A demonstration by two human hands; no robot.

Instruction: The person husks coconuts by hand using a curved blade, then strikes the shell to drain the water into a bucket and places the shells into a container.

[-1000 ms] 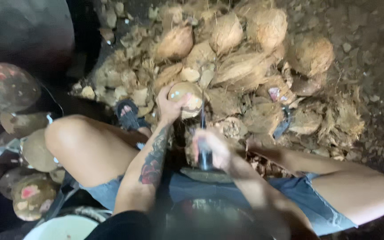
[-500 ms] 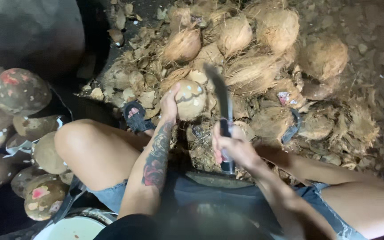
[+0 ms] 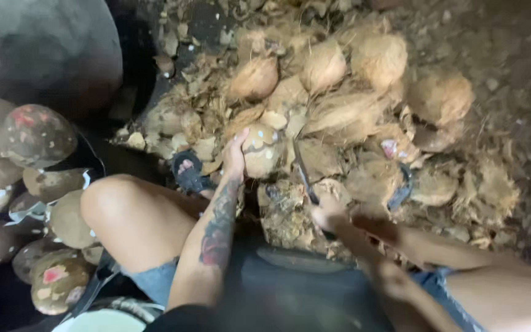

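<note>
My left hand (image 3: 236, 154) is clamped on a partly husked coconut (image 3: 261, 149), steadying it at the near edge of the husk pile (image 3: 339, 117). My right hand (image 3: 329, 216) grips a machete (image 3: 305, 178), its blade angled just beside the coconut.
</note>
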